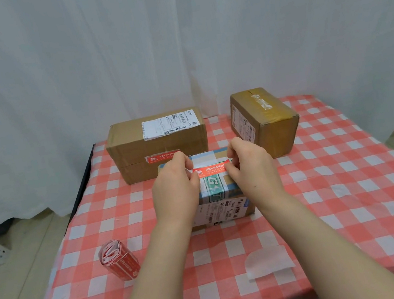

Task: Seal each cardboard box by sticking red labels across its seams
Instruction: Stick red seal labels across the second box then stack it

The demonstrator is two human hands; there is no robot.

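Note:
A small cardboard box [218, 193] with green tape and a shipping slip sits in the middle of the table. Across its top stretches a red label [211, 169]. My left hand [175, 187] pinches the label's left end and my right hand [251, 166] pinches its right end, both over the box top. Behind on the left stands a larger box [158, 145] with a red label [161, 156] stuck across its front seam. At the back right is a third box [263, 121] closed with brown tape.
A roll of red labels [119, 259] lies at the front left of the red-and-white checked tablecloth [342, 189]. A peeled white backing paper [268, 260] lies at the front right. A white curtain hangs behind the table.

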